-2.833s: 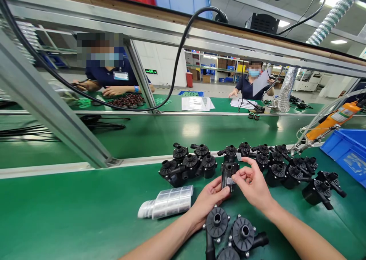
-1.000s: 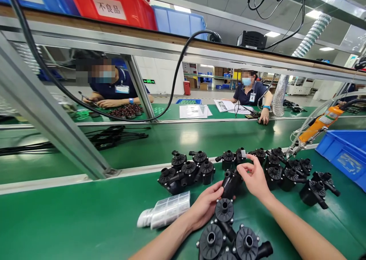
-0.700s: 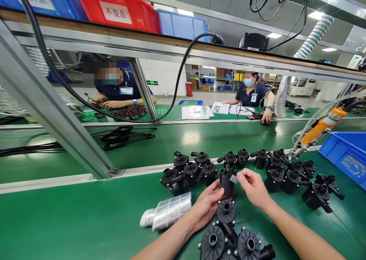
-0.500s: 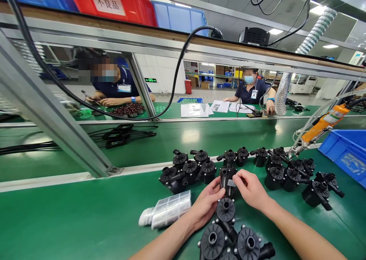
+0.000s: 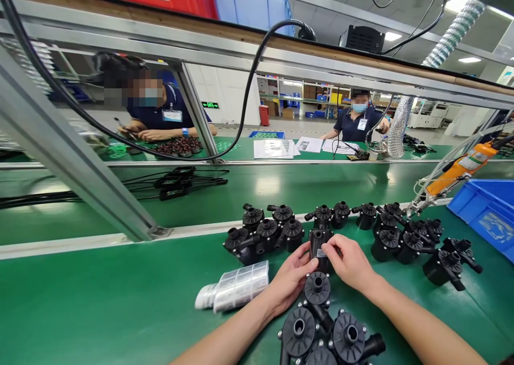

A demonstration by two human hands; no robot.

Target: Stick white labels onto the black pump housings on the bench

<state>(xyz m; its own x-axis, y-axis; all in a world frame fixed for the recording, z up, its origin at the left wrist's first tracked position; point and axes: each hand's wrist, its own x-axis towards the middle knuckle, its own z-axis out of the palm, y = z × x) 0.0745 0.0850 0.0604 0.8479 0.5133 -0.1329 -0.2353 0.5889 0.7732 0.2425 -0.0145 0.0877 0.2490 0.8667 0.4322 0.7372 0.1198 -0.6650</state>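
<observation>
Ceiling lights point(image 5: 469, 60) glare on the green bench point(image 5: 267, 184).

1. The left forearm point(image 5: 235, 330) and right forearm point(image 5: 421, 314) converge toward the far edge of the bench point(image 5: 120, 301).
2. The left hand point(image 5: 292, 279) curls in a grip, thumb opposite fingers.
3. The right hand point(image 5: 348, 260) has thumb and forefinger close together.

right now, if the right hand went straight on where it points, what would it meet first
The right hand would first meet the pale label on the black housing held in the left hand; it seems to touch there, though depth is unclear.
</observation>
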